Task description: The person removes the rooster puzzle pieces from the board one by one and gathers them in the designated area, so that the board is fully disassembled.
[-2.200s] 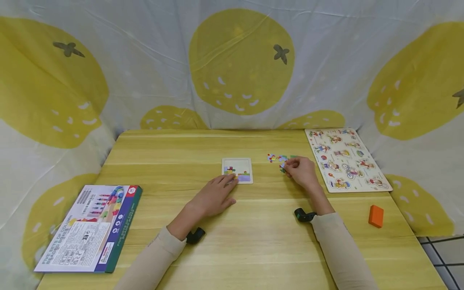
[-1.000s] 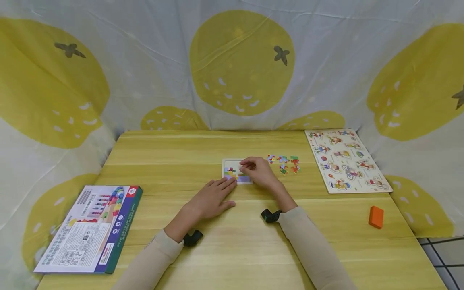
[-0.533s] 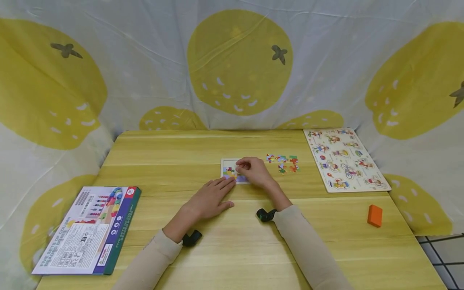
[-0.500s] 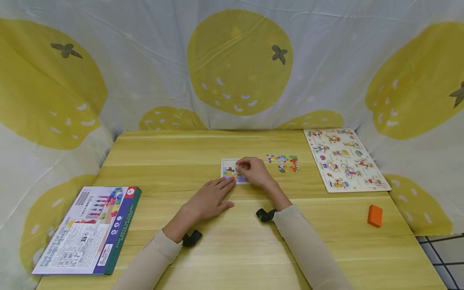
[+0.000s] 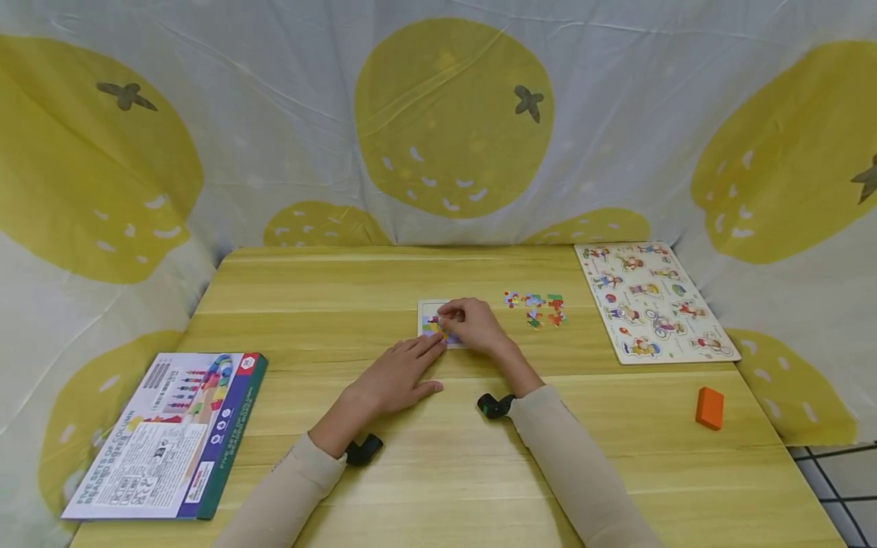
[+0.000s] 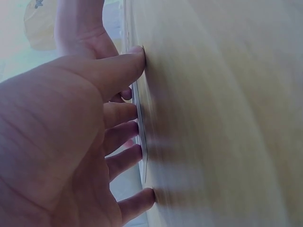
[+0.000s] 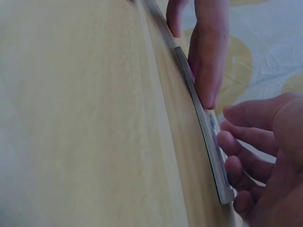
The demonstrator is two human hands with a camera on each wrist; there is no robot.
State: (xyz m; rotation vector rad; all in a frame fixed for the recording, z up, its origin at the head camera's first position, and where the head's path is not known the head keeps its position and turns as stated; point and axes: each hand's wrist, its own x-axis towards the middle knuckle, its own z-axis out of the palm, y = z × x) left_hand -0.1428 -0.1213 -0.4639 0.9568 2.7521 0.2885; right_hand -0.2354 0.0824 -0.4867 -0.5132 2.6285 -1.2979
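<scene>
A small white-bordered jigsaw tray (image 5: 422, 306), partly filled with colourful pieces, lies mid-table. My left hand (image 5: 400, 373) is spread flat, its fingertips holding down the tray's near left edge. In the left wrist view those fingers (image 6: 124, 163) are straight and meet the tray's rim. Over the tray, my right hand (image 5: 474, 323) has thumb and forefinger pinched together low at a jigsaw piece, which the fingertips mostly hide. The right wrist view shows the fingers (image 7: 236, 146) curled right at the tray's surface. Several loose jigsaw pieces (image 5: 534, 320) lie to the tray's right.
A wooden peg puzzle board (image 5: 640, 289) with printed figures lies at the back right. An orange block (image 5: 709, 409) sits near the right edge. On the left is a flat beading toy box (image 5: 164, 434). A fruit-patterned curtain (image 5: 452, 114) hangs behind the table (image 5: 438, 472).
My right hand has come left from the loose pieces to above the tray, then shifted slightly further left across it. The left hand has stayed on the tray's edge.
</scene>
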